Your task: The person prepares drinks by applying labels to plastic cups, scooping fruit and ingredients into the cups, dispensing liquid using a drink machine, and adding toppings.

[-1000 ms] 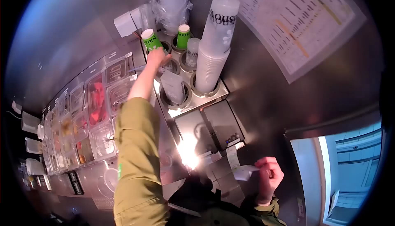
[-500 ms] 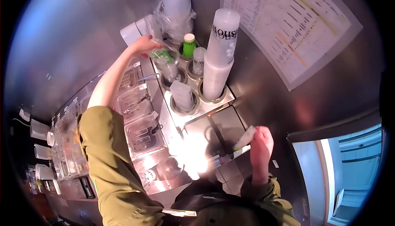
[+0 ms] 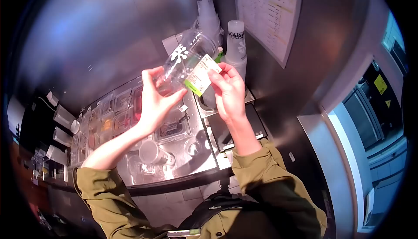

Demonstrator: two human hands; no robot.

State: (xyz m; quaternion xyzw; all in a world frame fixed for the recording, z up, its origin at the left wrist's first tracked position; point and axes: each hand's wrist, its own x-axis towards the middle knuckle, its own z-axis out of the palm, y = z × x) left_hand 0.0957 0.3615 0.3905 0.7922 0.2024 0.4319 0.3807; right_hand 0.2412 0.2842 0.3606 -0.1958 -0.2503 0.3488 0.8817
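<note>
My left hand [image 3: 159, 99] is wrapped round the lower part of a clear plastic cup [image 3: 178, 55] with a white flower-like print, tilted with its mouth toward the upper right. A printed white label [image 3: 201, 74] with a green edge lies against or just in front of the cup's side. My right hand [image 3: 228, 86] pinches the label at its right edge between thumb and fingers. Whether the label is stuck to the cup I cannot tell.
Behind my hands stand stacks of white cups [image 3: 235, 43] in a metal holder. Lidded ingredient containers [image 3: 115, 112] fill the counter at left. An upturned cup [image 3: 151, 153] is near the front edge. A printed chart [image 3: 267, 19] hangs on the wall.
My left hand has brought the clear cup from the holder toward the middle. My right hand has moved up with the label to the cup's side. The view has shifted.
</note>
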